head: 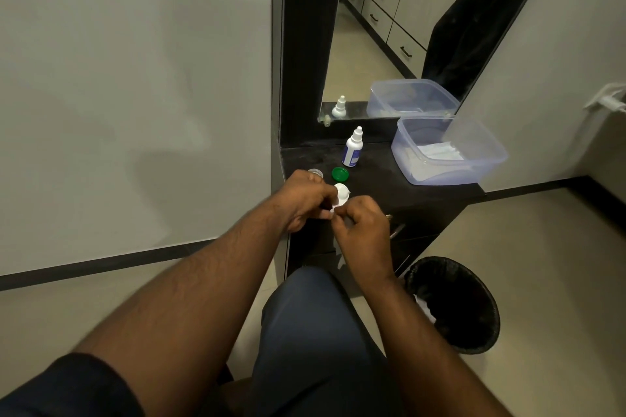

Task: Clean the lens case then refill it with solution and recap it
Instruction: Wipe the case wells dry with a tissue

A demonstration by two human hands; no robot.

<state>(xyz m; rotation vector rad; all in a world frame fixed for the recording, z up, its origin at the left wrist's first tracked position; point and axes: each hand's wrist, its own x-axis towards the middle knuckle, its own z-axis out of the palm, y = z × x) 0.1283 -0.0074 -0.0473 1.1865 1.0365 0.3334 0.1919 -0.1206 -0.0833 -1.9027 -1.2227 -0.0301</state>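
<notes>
My left hand point(305, 200) grips a white lens case point(341, 194) just above the front of the black counter point(423, 189). My right hand point(360, 225) pinches a small white tissue piece point(333, 208) against the case's near end. A green cap point(340, 174) lies on the counter behind the case. A clear cap point(315, 172) sits to its left, partly hidden by my left hand. The white solution bottle point(353, 147) stands upright farther back, its cap on.
A clear plastic box point(450, 173) with white tissues stands at the counter's right. A mirror point(389, 27) rises behind the counter. A black waste bin point(454, 303) stands on the floor at the right. My knee point(315, 332) is below the counter edge.
</notes>
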